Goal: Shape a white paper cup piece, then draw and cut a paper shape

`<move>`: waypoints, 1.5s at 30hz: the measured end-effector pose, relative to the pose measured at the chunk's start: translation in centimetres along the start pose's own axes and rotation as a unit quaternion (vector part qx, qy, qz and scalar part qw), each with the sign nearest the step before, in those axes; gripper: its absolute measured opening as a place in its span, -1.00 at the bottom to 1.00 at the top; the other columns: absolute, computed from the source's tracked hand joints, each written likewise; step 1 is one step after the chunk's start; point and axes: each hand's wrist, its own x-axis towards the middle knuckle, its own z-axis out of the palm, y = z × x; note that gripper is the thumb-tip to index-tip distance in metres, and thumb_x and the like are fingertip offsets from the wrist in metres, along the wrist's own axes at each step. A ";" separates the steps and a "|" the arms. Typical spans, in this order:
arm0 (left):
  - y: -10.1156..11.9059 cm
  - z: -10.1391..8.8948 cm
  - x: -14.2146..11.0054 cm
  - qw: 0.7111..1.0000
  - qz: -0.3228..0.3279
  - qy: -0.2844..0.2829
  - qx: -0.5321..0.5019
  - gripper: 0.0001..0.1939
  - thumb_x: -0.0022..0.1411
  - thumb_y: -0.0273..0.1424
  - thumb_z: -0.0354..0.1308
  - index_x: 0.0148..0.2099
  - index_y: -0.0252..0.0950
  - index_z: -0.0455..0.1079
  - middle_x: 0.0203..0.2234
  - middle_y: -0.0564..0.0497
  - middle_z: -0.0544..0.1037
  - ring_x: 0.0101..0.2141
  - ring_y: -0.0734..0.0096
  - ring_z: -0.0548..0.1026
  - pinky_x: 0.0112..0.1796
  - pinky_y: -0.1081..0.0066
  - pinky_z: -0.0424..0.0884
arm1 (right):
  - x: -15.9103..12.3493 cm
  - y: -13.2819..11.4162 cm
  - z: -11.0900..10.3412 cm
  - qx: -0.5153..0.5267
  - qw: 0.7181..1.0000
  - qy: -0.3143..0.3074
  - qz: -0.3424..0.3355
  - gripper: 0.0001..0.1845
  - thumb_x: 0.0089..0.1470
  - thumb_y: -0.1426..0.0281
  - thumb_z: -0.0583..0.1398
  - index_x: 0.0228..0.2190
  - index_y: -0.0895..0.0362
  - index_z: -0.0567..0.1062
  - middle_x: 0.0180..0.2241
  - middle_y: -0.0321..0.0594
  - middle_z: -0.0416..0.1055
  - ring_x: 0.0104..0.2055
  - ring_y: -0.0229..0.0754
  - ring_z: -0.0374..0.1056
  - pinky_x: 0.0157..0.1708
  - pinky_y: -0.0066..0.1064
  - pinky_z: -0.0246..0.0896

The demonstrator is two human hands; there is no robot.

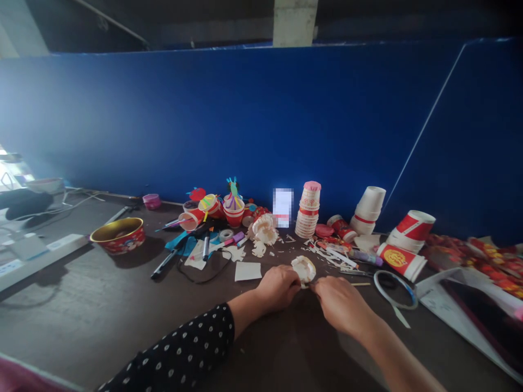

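Note:
A small white paper piece (pixel 303 267), rounded like a cut-down paper cup, is held upright above the dark table between my two hands. My left hand (pixel 278 287) is closed, with its fingertips pinching the lower left edge. On the other side my right hand (pixel 338 300) is closed at the lower right edge; its fingertips are partly hidden. To the left of the piece lies a folded white paper square (pixel 247 271). Behind it are a torn, curled paper cup (pixel 263 228) and white paper scraps (pixel 316 250).
A tall stack of paper cups (pixel 307 215) stands at the back. More cups (pixel 370 207) are to its right, near a roll of tape (pixel 414 291). A gold-lined red bowl (pixel 118 239), markers (pixel 205 247) and a power strip (pixel 44 256) lie left. A tablet (pixel 486 321) is at right.

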 end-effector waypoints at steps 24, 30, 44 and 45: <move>0.0 0.2 0.0 1.000 -0.014 0.021 -0.013 -0.88 0.07 -0.44 0.04 -0.41 -0.31 0.40 -0.45 -0.02 0.47 -0.37 0.36 0.41 -0.31 0.46 0.29 | -0.1 -0.8 -0.3 -0.011 1.000 0.005 -0.024 -0.65 -0.08 0.63 0.00 -0.29 0.23 0.49 -0.36 0.01 0.49 -0.22 -0.03 0.35 -0.21 -0.27 0.02; 0.3 0.2 0.1 0.999 -0.021 0.026 -0.001 -0.88 0.06 -0.46 0.03 -0.38 -0.31 0.40 -0.44 -0.02 0.48 -0.36 0.35 0.42 -0.30 0.45 0.29 | -0.1 -0.8 -0.1 -0.018 0.999 0.012 -0.024 -0.65 -0.08 0.64 0.00 -0.28 0.25 0.47 -0.37 0.00 0.48 -0.24 -0.03 0.36 -0.21 -0.26 0.02; 0.8 -0.5 -0.3 0.999 -0.027 0.012 0.015 -0.83 0.16 -0.40 -0.02 -0.33 -0.28 0.41 -0.32 -0.02 0.39 -0.30 0.40 0.39 -0.28 0.48 0.31 | 0.0 -0.6 0.1 -0.012 1.000 0.013 -0.025 -0.69 -0.05 0.63 -0.01 -0.33 0.23 0.47 -0.36 -0.01 0.48 -0.22 -0.04 0.34 -0.22 -0.25 0.03; 0.9 -0.6 -0.3 0.999 -0.025 0.008 0.021 -0.82 0.16 -0.40 -0.02 -0.33 -0.28 0.41 -0.30 -0.02 0.38 -0.31 0.41 0.39 -0.28 0.48 0.31 | 0.0 -0.6 0.1 -0.011 1.000 0.012 -0.025 -0.69 -0.05 0.63 -0.01 -0.33 0.23 0.47 -0.36 -0.01 0.48 -0.22 -0.03 0.34 -0.21 -0.24 0.03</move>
